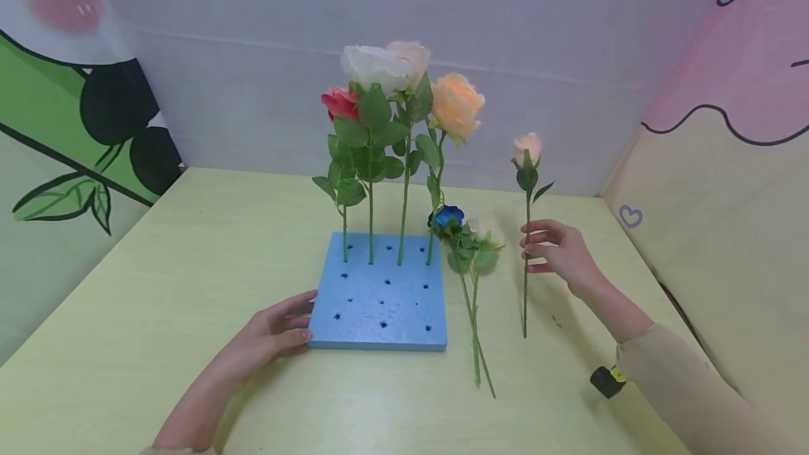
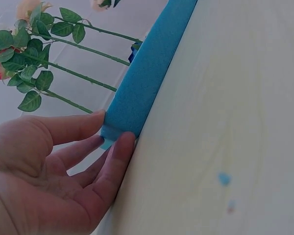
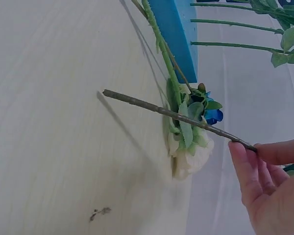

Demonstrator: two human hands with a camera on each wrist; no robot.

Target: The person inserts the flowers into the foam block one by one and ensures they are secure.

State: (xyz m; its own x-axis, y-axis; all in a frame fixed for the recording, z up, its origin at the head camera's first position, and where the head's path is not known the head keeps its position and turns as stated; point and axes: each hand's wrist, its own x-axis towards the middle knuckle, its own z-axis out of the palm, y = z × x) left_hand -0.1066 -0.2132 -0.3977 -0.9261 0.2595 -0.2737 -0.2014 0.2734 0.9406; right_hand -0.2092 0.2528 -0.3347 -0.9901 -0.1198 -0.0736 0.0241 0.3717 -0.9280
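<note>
My right hand pinches the stem of a pale pink rose and holds it upright over the right of the table. In the right wrist view the bare lower stem sticks out past the thumb and fingertips. Relaxed fingers of my left hand touch the left edge of a blue board with several small holes. Along the board's back row stand a red rose, a white rose, a pale pink rose and a peach rose.
Right of the board, a blue flower and a cream-white rose lie with crossed stems on the pale table. A small black object shows by the right sleeve. A white cloth wall rises behind.
</note>
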